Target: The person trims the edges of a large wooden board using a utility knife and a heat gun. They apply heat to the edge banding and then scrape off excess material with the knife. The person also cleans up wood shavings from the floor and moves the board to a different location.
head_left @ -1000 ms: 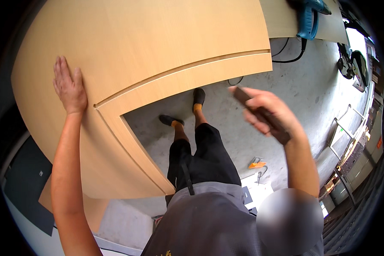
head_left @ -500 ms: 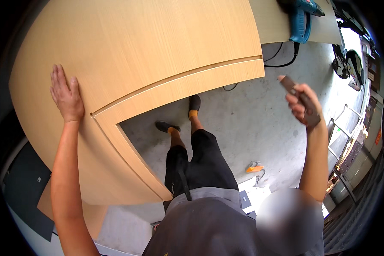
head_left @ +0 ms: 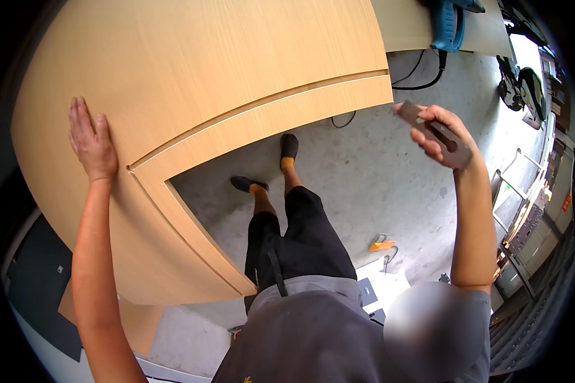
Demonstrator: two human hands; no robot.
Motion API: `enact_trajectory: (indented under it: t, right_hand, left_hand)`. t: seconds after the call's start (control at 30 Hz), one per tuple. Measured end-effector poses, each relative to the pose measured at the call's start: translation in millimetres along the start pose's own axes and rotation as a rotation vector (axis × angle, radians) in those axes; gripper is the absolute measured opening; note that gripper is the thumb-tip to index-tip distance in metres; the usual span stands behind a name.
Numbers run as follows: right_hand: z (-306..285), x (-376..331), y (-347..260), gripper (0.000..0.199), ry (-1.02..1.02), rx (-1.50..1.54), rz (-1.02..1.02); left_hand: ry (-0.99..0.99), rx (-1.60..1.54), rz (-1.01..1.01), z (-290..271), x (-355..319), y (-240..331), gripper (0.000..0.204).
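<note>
My left hand (head_left: 92, 142) lies flat with fingers stretched out on a large light wood-grain panel (head_left: 191, 70). A groove runs along the panel near its inner edges, turning a corner around a cut-out. My right hand (head_left: 442, 133) is raised over the floor, just beyond the panel's right corner. Its fingers are wrapped round a flat grey-brown hand tool with an elongated dark cut-out (head_left: 450, 142); the tool's exact kind cannot be told. The tool's far end points toward the panel's corner, apart from it.
A blue corded heat gun (head_left: 449, 29) rests on another board (head_left: 406, 29) at the far right, its black cable hanging down. On the concrete floor (head_left: 345, 172) lie an orange item (head_left: 382, 244) and white sheets. A metal frame (head_left: 516, 182) stands to the right.
My right hand has moved up and left with the flat tool, bringing it closer to the panel's corner and turning its cut-out into view. My left hand stays flat on the panel.
</note>
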State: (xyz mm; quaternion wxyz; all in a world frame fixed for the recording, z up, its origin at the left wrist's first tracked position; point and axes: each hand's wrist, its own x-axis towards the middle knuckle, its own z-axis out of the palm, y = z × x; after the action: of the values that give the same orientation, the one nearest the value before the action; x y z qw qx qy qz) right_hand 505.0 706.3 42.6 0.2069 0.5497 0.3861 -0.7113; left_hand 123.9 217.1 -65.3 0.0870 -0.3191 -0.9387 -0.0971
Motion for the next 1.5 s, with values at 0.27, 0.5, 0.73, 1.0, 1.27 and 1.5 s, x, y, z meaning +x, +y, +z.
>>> enact_trajectory:
  t: [0.27,0.5,0.73,1.0,1.27,1.5]
  right_hand:
    - [20,-18,8,0.050,-0.224,-0.039,-0.095]
    - [22,-5,-6,0.046,-0.136,-0.076,-0.069]
    - [41,-4,29,0.066,-0.022,-0.222,-0.220]
    - [205,56,112,0.065,-0.560,-0.174,-0.333]
    - [87,16,50,0.060,-0.225,-0.061,-0.112]
    - [-101,-22,70,0.027,0.315,0.416,-0.574]
  left_hand:
    - [0.001,-0.010,0.014,-1,0,-4,0.059]
    - [0.011,0.051,0.042,1,3,-1,0.056]
    - [0.008,0.037,0.031,-4,-1,-4,0.057]
    - [-0.013,0.022,0.005,-1,4,1,0.058]
    - [-0.025,0.042,0.003,-2,-3,-1,0.060]
    - [0.006,0.055,0.028,11,-5,-16,0.070]
